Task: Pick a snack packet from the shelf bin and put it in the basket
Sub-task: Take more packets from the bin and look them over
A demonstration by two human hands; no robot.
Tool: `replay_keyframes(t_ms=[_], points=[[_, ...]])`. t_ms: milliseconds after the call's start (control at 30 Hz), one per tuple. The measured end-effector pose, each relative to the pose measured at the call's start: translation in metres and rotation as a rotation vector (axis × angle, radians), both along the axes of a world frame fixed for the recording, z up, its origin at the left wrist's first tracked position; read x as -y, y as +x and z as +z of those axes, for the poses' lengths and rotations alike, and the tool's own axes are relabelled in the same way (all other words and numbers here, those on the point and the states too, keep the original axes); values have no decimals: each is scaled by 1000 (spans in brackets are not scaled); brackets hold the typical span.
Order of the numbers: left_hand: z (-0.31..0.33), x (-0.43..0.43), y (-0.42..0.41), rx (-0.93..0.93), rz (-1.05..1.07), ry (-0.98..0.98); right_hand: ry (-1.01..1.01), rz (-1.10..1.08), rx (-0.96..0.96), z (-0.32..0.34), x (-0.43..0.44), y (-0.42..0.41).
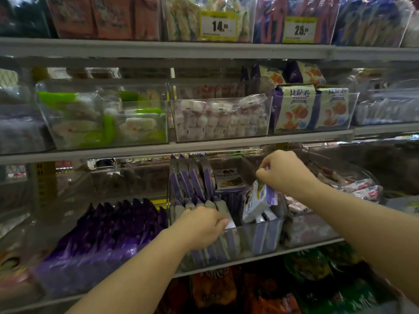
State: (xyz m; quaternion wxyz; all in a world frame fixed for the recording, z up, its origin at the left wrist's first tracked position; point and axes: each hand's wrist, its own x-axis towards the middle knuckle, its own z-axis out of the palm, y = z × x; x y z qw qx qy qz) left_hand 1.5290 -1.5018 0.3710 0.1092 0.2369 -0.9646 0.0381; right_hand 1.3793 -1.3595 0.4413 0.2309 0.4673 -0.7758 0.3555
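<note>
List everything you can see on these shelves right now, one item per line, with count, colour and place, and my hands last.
Snack packet: one, white and purple, lifted over the clear bin.
Upright packets: several, purple and grey, in that bin.
Dark purple packets: a row, bin to the left.
Price tags: two, yellow and white, top shelf.
Marshmallow-like packs: many, white and pink, middle shelf centre.
Green and white packs: several, middle shelf left.
Basket: not in view.
Left hand: on the front packets.
Right hand: pinching the snack packet.
</note>
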Motion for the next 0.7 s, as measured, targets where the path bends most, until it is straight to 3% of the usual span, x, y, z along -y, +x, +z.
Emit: replay_keyframes(t_ms=[133, 267, 333, 400, 533, 600, 700], points=[[3, -19, 17, -153, -32, -16, -235, 36, 47, -23, -34, 6], [-10, -44, 39, -507, -3, 4, -552, 129, 233, -74, -53, 27], [-27, -57, 52, -660, 8, 164, -675, 216, 390, -107, -55, 45], [-49, -72, 63, -730, -33, 490, -739, 346, 607, -142, -54, 67], [-106, -95, 83, -783, -100, 1058, -605, 519, 1009, -209, -50, 107], [-135, -97, 96, -822, -91, 1174, -457, 587, 1083, -236, -50, 119], [-172, -95, 117, -728, -73, 1237, -277, 660, 1121, -263, -50, 123]])
